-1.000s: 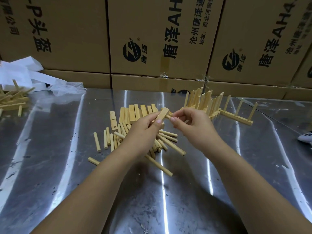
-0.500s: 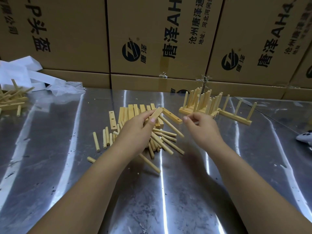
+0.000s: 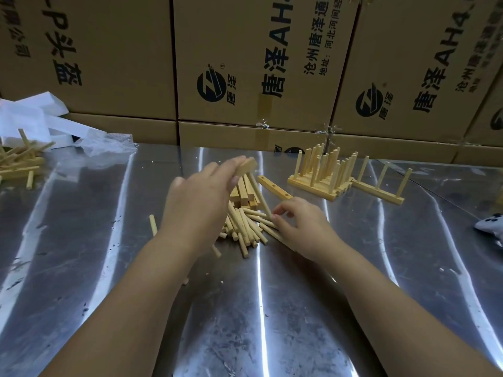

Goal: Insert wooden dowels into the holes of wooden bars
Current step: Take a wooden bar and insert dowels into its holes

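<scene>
My left hand (image 3: 198, 202) grips a wooden bar (image 3: 246, 166) above the table, and one dowel (image 3: 260, 194) sticks down from the bar at a slant. My right hand (image 3: 296, 224) is low over the pile of loose dowels (image 3: 246, 227), with its fingertips pinching at a dowel by the lower end of the slanted one. A stack of bare bars (image 3: 245, 193) lies behind the pile. One bar with holes (image 3: 275, 187) lies flat beside it.
Finished bars with upright dowels (image 3: 324, 172) stand at the back right, one more (image 3: 381, 186) beside them. More wooden pieces (image 3: 19, 161) and white plastic bags (image 3: 35, 118) lie at the far left. Cardboard boxes (image 3: 245, 63) wall the back. A white object (image 3: 490, 225) sits at the right edge.
My right hand has let go of the inserted dowel and dropped down to the loose dowel pile. My left hand has lifted the bar a little, the dowel hanging from it.
</scene>
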